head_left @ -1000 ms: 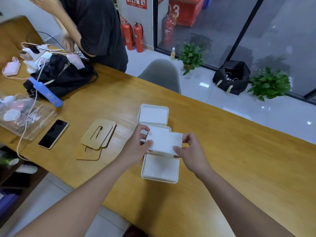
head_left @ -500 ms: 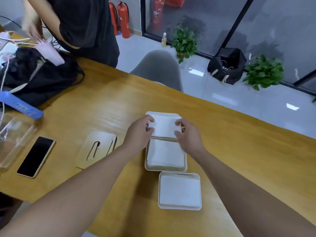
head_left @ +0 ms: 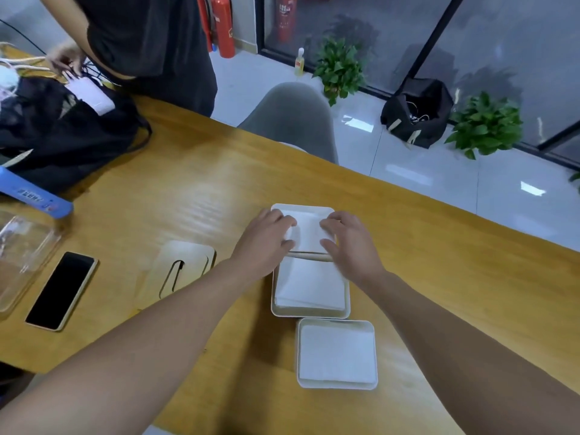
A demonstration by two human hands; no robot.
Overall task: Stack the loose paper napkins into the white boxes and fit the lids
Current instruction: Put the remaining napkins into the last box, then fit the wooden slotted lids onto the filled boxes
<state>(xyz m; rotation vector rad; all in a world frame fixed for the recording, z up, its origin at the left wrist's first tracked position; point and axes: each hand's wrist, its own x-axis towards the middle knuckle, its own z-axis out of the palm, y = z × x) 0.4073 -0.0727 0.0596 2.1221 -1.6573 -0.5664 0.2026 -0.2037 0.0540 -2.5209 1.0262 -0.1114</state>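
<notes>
Three white boxes sit in a row running from the lower centre of the frame up to the middle, all open-topped with white napkins inside. The nearest box (head_left: 337, 354), at lower centre, holds a flat stack. The middle box (head_left: 310, 285) touches its far-left corner and holds a slightly uneven stack. The far box (head_left: 303, 211) lies just beyond that, at mid-frame, and both hands are in it. The left hand (head_left: 266, 241) and the right hand (head_left: 351, 243) lie palm-down, fingers extended and only lightly bent, pressing a napkin stack (head_left: 309, 232) down into that box from either side; neither hand is closed around anything.

Left of the boxes, two wooden lids (head_left: 179, 271) with slots lie overlapped on the wooden table (head_left: 439, 277). Further left lie one black phone (head_left: 61, 290) and a clear plastic container (head_left: 22, 255) at the frame's left edge.

Beyond, at upper left, a blue strip (head_left: 34, 196) carries white writing too blurred to read, beside a black bag (head_left: 62, 136). A second person in dark clothes (head_left: 147, 42) stands there. One grey chair (head_left: 292, 120) stands behind the table. On the floor at upper right are a black bag (head_left: 417, 111), two potted plants in full view and one small bottle (head_left: 299, 61). Three red fire extinguishers (head_left: 224, 23) line the top edge; their labels are unreadable.
</notes>
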